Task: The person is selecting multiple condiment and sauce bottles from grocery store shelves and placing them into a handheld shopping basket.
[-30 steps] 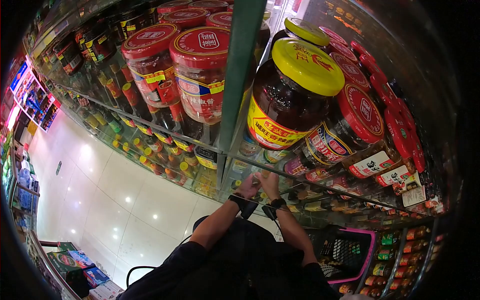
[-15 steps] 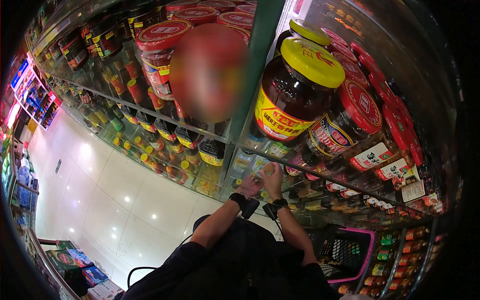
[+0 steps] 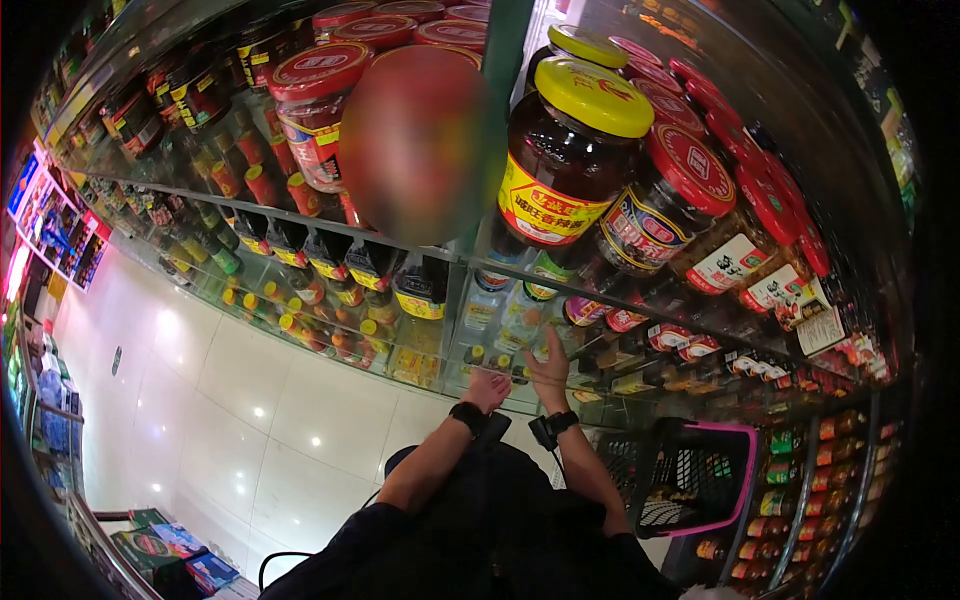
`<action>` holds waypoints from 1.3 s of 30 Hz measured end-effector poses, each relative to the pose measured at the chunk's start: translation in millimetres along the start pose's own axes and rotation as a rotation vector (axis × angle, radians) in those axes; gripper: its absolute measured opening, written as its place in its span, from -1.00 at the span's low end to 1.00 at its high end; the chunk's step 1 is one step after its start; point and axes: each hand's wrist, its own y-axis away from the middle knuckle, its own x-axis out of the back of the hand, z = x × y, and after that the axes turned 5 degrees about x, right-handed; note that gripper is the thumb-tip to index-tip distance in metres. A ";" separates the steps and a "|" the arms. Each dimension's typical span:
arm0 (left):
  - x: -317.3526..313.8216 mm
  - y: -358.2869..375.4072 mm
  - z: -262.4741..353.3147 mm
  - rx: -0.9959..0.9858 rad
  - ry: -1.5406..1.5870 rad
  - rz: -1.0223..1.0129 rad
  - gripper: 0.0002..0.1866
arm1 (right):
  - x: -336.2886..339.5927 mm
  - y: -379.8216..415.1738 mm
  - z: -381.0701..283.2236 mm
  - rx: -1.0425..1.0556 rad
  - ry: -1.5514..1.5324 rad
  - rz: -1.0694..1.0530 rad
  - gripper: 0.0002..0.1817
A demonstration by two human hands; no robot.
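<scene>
My left hand (image 3: 487, 389) is low in front of the glass shelf corner, palm turned up, its fingers loosely stretched and nothing visible in it. To its right my right hand (image 3: 549, 372) is raised with fingers apart, holding nothing I can see. Just beyond my right hand stands a clear bottle (image 3: 520, 326) on a lower shelf. Small dark-capped bottles (image 3: 476, 356) are close above my left hand. Both wrists wear black bands (image 3: 467, 416).
Overhead, a large yellow-lidded sauce jar (image 3: 575, 150) stands beside red-lidded jars (image 3: 690, 170) on the upper glass shelf. A black basket with a pink rim (image 3: 752, 475) sits at lower right. Boxes (image 3: 180, 540) lie at lower left, beyond the tiled floor (image 3: 230, 420).
My hands have moved apart and opened; a small round brownish thing seen at my right fingers before no longer shows there. The view has shifted slightly.
</scene>
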 end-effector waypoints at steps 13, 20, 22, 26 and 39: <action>27.4 34.9 -73.3 0.159 0.096 0.181 -0.73 | 26.6 130.2 9.4 -0.341 -0.144 -0.073 -0.79; 13.9 56.0 -99.9 0.084 0.156 0.337 -0.67 | 61.1 164.9 35.2 -0.258 -0.127 -0.036 -0.86; 11.2 58.1 -110.8 0.038 0.202 0.350 -0.69 | 69.5 172.4 45.0 -0.312 -0.152 -0.015 -0.83; 2.7 61.5 -158.2 -0.055 0.239 0.359 -0.78 | 99.3 197.8 70.7 -0.274 -0.226 -0.091 -0.80; 70.7 92.4 -378.7 -0.115 0.743 0.376 -0.82 | 219.8 333.1 148.2 -0.275 -0.421 -0.452 -0.80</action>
